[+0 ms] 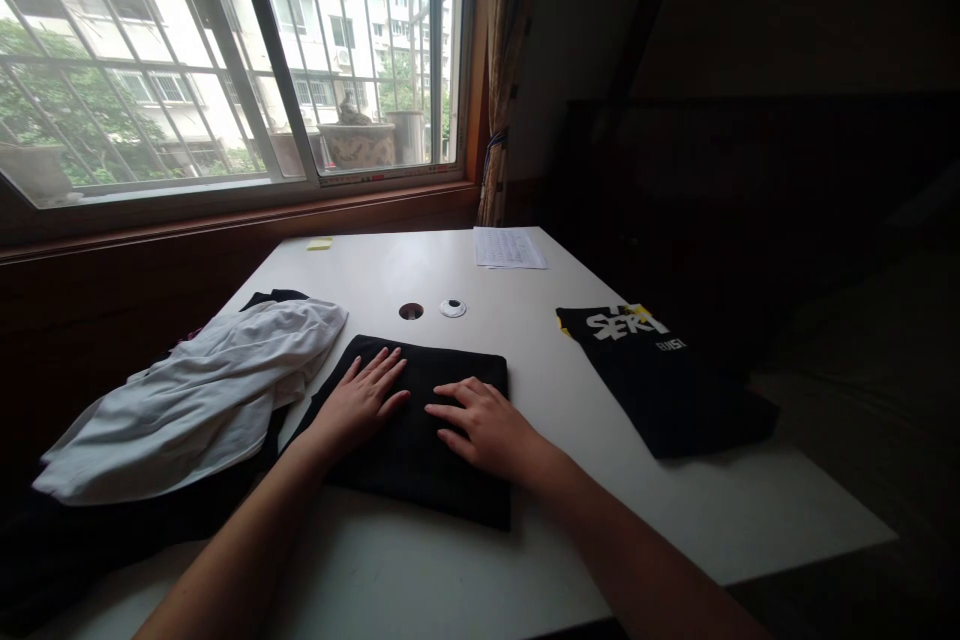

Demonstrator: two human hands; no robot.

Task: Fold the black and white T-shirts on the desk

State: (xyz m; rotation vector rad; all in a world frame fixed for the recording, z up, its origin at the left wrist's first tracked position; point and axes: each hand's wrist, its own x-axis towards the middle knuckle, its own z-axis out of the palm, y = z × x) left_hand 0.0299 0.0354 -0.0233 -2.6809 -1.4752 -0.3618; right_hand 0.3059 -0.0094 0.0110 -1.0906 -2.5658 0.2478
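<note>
A black folded garment (442, 480) lies flat in the middle of the white table (405, 265); its exact kind does not show. My left hand (364, 395) rests on its upper left part, fingers stretched out and palm down. On its right half lies my right hand (480, 420), fingers spread and slightly bent, touching the cloth. Neither hand grips anything. To the right is another folded black garment (667, 390) with white lettering and yellow patches. At the left, a crumpled light grey garment (202, 400) lies over dark cloth (150, 530).
Printed sheets (510, 248) and a yellow sticky note (319, 244) lie at the table's far end. A cable hole (411, 311) and its round white cover (452, 308) are beyond the black garment. Behind the table stand a barred window (300, 50) and a tied curtain (499, 100).
</note>
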